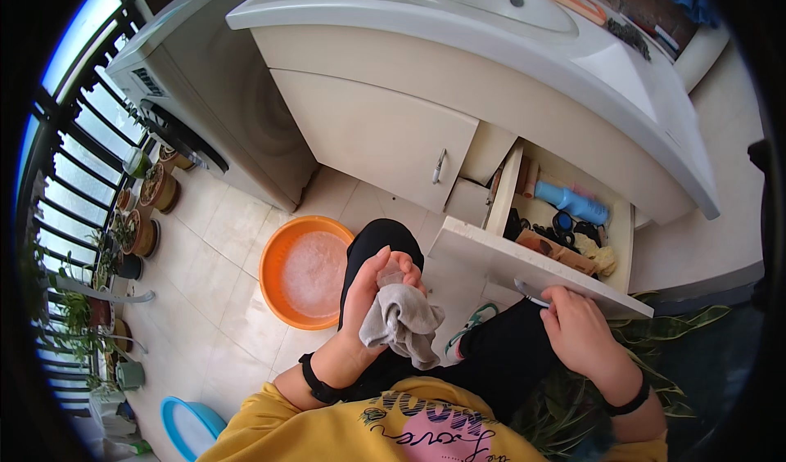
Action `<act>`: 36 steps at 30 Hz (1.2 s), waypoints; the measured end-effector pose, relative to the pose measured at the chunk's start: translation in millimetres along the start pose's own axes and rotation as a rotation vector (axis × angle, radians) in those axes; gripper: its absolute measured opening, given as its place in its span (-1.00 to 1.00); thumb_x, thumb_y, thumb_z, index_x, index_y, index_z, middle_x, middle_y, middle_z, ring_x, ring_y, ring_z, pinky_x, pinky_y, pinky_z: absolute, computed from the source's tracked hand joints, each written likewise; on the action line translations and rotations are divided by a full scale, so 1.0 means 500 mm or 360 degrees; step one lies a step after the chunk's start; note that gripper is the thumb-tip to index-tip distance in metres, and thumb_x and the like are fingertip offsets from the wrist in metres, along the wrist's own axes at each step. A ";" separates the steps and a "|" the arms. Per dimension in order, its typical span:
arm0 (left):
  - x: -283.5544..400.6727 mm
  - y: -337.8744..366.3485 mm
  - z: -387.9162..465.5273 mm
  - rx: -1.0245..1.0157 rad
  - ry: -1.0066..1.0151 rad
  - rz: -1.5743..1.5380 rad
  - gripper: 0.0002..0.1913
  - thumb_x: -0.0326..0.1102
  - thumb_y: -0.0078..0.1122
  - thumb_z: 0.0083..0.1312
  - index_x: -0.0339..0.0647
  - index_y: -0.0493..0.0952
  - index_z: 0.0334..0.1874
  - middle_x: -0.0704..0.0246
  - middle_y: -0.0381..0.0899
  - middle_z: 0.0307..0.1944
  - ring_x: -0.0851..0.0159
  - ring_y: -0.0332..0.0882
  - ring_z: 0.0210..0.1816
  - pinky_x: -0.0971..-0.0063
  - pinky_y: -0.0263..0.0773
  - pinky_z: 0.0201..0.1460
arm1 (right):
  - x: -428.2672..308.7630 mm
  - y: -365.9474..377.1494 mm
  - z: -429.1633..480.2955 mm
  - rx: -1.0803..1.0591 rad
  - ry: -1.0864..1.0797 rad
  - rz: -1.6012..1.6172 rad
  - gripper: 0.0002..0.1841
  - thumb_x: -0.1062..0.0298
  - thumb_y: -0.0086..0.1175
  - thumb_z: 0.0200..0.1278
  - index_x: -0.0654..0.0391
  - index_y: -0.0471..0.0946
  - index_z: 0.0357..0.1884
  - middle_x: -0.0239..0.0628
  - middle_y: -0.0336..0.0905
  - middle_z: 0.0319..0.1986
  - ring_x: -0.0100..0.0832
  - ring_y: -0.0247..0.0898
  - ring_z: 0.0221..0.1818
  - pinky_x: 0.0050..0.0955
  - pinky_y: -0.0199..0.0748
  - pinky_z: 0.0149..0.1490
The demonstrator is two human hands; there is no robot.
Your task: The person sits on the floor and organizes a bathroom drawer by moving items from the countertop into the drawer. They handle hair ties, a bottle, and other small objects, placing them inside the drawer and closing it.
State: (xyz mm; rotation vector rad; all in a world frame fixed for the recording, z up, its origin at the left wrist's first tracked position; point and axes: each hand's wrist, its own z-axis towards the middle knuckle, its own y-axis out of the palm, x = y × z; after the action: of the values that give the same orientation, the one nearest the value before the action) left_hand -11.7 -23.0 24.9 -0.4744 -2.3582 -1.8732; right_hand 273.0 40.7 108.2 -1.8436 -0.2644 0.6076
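My left hand [361, 308] is cupped around a crumpled grey cloth [402, 324]. A small translucent piece [390, 273], too unclear to name, rests in the same hand against the fingers. My right hand [577, 333] has its fingers on the metal handle [528, 292] of a pulled-out cabinet drawer [473, 248]. Inside that drawer lie a blue bottle [571, 202], several dark items [562, 222], a brown packet [552, 252] and a pale yellow crumpled piece [599, 257]. Left of my knee, an orange basin [270, 278] stands on the floor with sudsy water [314, 272] in it.
The white sink countertop [466, 23] overhangs the cabinet door [374, 124]. A washing machine [245, 106] stands to the left. Potted plants [140, 232] line the railing [80, 149]. A blue basin [212, 422] is at lower left, and long-leaved plants [565, 419] stand near my right arm.
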 end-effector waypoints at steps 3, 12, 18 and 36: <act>0.001 -0.003 -0.017 0.0040 0.0006 -0.0078 -0.65 0.01 -0.03 0.46 -0.16 0.44 -0.29 0.36 0.45 -0.45 0.26 0.50 -0.35 0.44 0.46 -0.23 | 0.015 0.029 0.020 0.0160 0.0085 -0.0032 -0.81 0.39 0.11 0.29 0.20 0.46 -0.11 -0.07 0.58 -0.24 -0.03 0.49 -0.06 -0.14 0.32 0.11; -0.006 0.040 -0.046 0.0133 0.0019 -0.0046 -0.76 -0.13 0.04 0.41 -0.13 0.41 -0.33 0.38 0.44 -0.46 0.29 0.49 -0.37 0.46 0.45 -0.26 | 0.085 0.056 0.139 0.0695 0.0187 -0.0191 -0.77 0.36 0.17 0.21 0.13 0.46 -0.12 -0.17 0.58 -0.19 -0.12 0.48 -0.01 -0.16 0.27 0.11; -0.017 0.071 -0.048 0.0291 0.0076 0.0172 -0.74 -0.10 0.11 0.39 -0.08 0.40 -0.37 0.43 0.42 -0.50 0.32 0.47 -0.37 0.46 0.46 -0.23 | 0.123 0.065 0.208 0.0870 0.0253 -0.0162 -0.72 0.38 0.20 0.18 0.13 0.42 -0.10 -0.15 0.53 -0.11 -0.09 0.40 0.09 -0.10 0.24 0.15; -0.056 0.326 0.050 -0.0331 0.0549 0.0932 -0.78 -0.15 -0.01 0.53 -0.16 0.45 -0.16 0.45 0.47 -0.33 0.45 0.47 -0.29 0.56 0.45 -0.21 | 0.034 0.092 0.140 0.0573 -0.0544 0.2185 -0.28 0.08 0.13 0.38 0.08 0.11 0.47 -0.26 0.20 0.39 -0.27 0.12 0.42 -0.18 0.11 0.43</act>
State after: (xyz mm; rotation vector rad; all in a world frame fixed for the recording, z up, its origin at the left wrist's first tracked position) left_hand 66.0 28.1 163.7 -0.7007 -1.5906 -1.7412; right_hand 245.1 89.2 43.6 -1.3393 0.9305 1.7536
